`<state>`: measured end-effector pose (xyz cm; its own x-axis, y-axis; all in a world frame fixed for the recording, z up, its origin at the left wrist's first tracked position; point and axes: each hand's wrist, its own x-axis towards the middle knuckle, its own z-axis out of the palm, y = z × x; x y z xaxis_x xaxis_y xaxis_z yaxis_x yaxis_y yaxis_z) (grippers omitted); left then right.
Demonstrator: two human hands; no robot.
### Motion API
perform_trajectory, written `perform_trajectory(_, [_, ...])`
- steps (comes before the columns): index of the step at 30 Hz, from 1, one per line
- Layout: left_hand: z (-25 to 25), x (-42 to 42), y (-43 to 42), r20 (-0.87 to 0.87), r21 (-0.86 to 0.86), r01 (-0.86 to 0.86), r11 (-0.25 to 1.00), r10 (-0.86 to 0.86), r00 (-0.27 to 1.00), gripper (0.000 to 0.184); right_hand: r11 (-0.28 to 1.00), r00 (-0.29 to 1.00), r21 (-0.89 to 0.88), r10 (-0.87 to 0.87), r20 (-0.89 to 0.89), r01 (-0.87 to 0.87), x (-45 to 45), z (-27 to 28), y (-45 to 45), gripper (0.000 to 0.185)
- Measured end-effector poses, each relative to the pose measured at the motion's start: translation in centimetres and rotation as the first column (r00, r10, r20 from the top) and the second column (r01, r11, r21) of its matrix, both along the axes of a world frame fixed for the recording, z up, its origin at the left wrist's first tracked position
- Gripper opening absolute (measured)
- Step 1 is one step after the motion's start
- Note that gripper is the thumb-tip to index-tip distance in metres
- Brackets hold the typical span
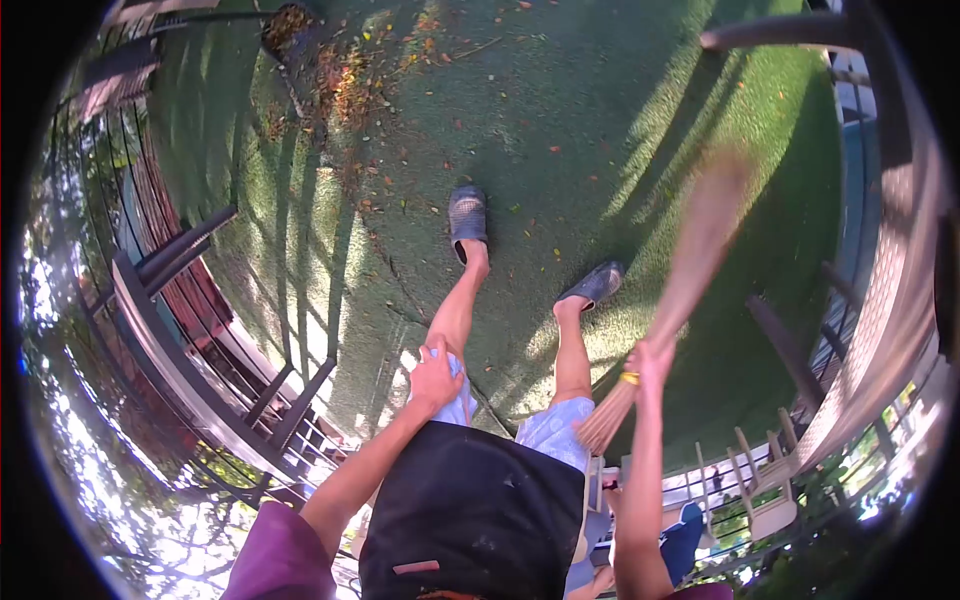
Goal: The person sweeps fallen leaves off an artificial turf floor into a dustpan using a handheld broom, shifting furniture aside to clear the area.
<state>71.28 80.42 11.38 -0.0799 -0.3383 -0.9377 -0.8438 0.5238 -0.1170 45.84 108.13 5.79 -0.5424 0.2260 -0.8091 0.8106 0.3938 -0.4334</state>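
Observation:
My right hand [652,366] is closed around a stick broom [692,240], near a yellow band on its bound end. The broom's long bristles reach out over the green turf [540,130] to the right of my feet, and their tips are blurred. My left hand [436,378] rests on my left knee with nothing in it, its fingers laid over the knee. Fallen leaves [350,90] lie thickest at the upper left, with single ones scattered nearer my shoes.
A dark-legged bench [190,360] stands along the left side by a railing. At the right is a long woven-surfaced piece of furniture [870,330] with dark legs. Pale chairs [770,510] and a person in blue [682,545] are at the lower right.

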Motion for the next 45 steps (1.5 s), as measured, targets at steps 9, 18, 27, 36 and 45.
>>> perform_trajectory(9, [0.6, 2.4, -6.3, -0.067, 0.084, -0.237, 0.968, 0.243, 0.968, 0.084, 0.923, 0.946, -0.214, 0.324, -0.019, -0.32, -12.4, -17.5, -22.3, 0.013])
perform_trajectory(18, [0.2, 4.1, -8.0, -0.133, 0.095, -0.339, 0.936, 0.349, 0.928, 0.075, 0.577, 0.617, -0.377, 0.787, 0.017, -0.725, 6.3, -11.7, -47.3, 0.046])
perform_trajectory(27, [-0.5, 2.4, -9.2, -0.126, 0.114, -0.494, 0.862, 0.506, 0.853, 0.076, 0.661, 0.661, -0.148, 0.748, 0.054, -0.736, -11.4, 5.6, -39.4, 0.049])
perform_trajectory(36, [0.2, -5.1, -11.9, -0.082, 0.08, -0.572, 0.816, 0.577, 0.812, 0.075, 0.725, 0.724, 0.077, 0.688, -0.045, -0.684, -36.0, -7.7, -41.1, 0.016])
perform_trajectory(45, [0.0, -16.4, -11.7, -0.023, -0.014, -0.6, 0.8, 0.6, 0.8, 0.08, 0.272, 0.259, -0.377, 0.962, 0.085, -0.885, -15.0, -12.9, -49.9, 0.063])
